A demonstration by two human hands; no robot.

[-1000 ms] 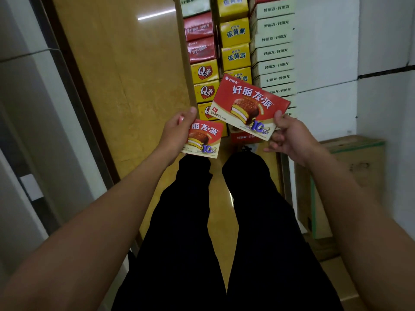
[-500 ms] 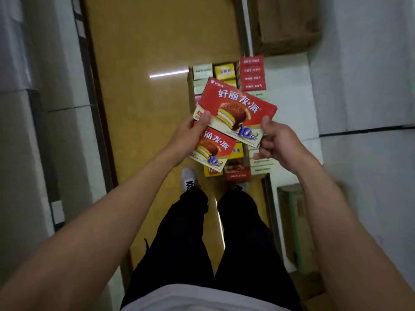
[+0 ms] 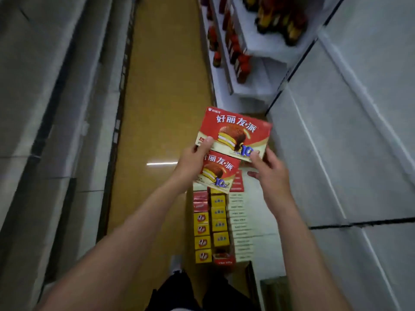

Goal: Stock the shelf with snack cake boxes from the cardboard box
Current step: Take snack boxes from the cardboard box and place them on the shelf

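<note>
The low shelf (image 3: 249,212) by the person's feet already carries rows of stocked goods — yellow boxes (image 3: 203,242), red ones and a long white-edged row — so the stocking looks well underway, though not finished. Two red snack cake boxes are in the air above it, unplaced: the larger box (image 3: 233,133) gripped by the right hand (image 3: 269,173) at its near corner, the smaller box (image 3: 216,171) held by the left hand (image 3: 190,162), whose thumb also reaches the larger one. The cardboard box is not clearly in view. Compared with a second ago, the view has swung up the aisle — bottles (image 3: 238,57) now show on a farther shelf — and the two boxes have drawn together, overlapping.
</note>
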